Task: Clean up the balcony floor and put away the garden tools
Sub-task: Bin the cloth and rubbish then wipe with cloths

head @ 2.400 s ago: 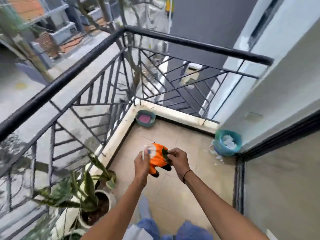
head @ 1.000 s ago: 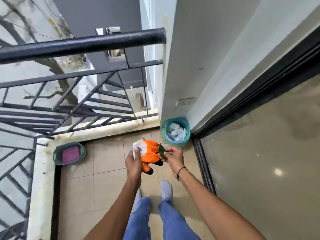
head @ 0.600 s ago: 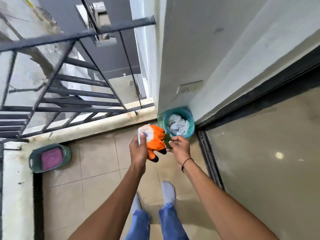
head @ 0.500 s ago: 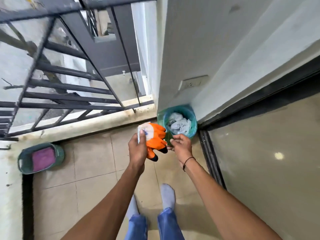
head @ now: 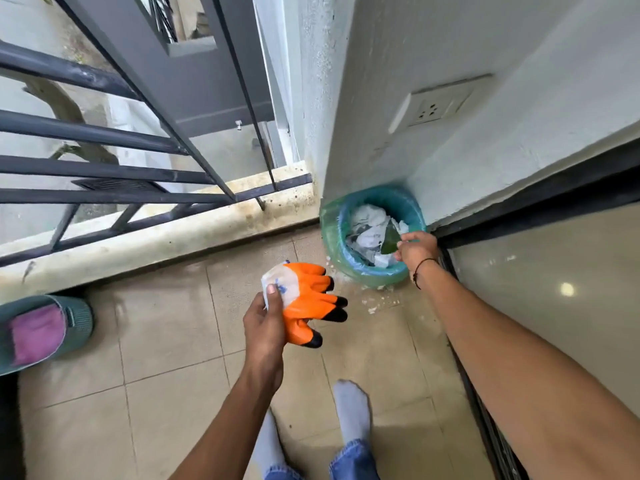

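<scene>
While left hand (head: 265,322) grips gloves (head: 308,299), right hand (head: 415,245) pinches leaf (head: 389,242) — over bin (head: 332,233).

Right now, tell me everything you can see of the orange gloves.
The orange gloves look like rubber-coated work gloves with black fingertips and a white knit cuff bearing blue marks. They seem bunched together as a pair, fingers pointing right and slightly down. The left hand holds them in the air above the tiled floor, thumb pressed on the cuff. Nothing else touches them; the bin stands beyond them.
</scene>
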